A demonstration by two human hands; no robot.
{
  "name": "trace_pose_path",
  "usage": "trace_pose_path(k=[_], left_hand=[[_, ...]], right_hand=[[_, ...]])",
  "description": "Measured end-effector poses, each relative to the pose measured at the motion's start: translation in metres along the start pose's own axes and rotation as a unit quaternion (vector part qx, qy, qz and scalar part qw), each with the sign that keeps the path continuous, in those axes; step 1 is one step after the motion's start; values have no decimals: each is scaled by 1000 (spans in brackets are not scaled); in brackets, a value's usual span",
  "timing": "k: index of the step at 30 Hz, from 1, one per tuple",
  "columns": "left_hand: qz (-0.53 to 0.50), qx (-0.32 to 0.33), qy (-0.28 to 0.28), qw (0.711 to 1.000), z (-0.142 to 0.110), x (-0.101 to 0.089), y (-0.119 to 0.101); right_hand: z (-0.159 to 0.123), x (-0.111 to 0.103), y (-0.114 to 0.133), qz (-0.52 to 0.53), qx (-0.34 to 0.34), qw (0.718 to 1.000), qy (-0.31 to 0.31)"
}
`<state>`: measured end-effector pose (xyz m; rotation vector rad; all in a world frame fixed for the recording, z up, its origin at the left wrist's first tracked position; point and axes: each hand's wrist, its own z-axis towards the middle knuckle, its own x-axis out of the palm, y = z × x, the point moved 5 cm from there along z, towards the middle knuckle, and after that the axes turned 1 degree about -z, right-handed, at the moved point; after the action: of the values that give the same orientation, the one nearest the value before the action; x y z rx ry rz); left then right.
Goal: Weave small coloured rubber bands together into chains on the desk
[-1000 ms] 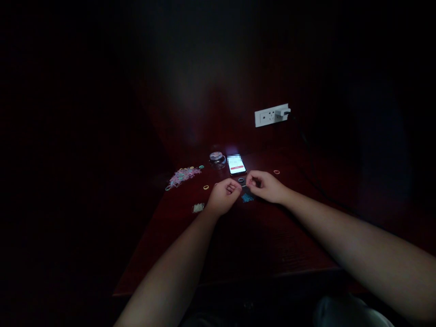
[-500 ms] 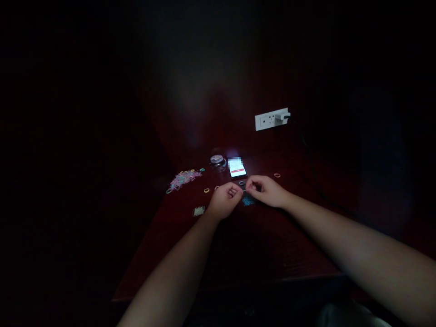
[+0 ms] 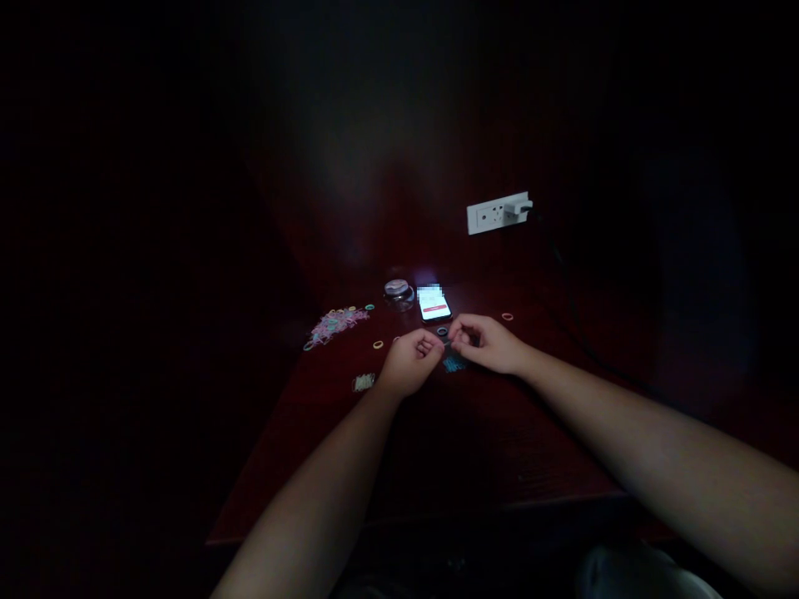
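- Seeing a lit phone (image 3: 434, 309) on the table (image 3: 474, 441).
- Spotting a plug (image 3: 517, 206) in the white wall socket (image 3: 483, 218).
- Following a dark cable (image 3: 558, 252) down from the plug.

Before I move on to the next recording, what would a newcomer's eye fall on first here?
First, the glowing smartphone on the dark red table, just beyond the left hand and right hand. Then the white wall socket, up to its right, and the heap of pastel bands on the table's left side.
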<state>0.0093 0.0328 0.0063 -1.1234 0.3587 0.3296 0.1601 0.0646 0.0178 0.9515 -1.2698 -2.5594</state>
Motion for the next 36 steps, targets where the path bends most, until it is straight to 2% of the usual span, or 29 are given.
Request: trace_pose_path(k=[21,27,33,36], left_hand=[[-3,-6,5,1000,-1,1,3],[-1,-1,-4,1000,-1,-1,4],[-7,-3,1,1000,0,0,4],[-5,-4,-1,1000,0,-1,3]], right_hand=[[1,-2,-3,-34,-9,999,-17],[2,-8,-6,-21,-14,999,-48],[1,0,-1,16,4,1000,-2],[1,1,-1,9,-4,1000,-16]])
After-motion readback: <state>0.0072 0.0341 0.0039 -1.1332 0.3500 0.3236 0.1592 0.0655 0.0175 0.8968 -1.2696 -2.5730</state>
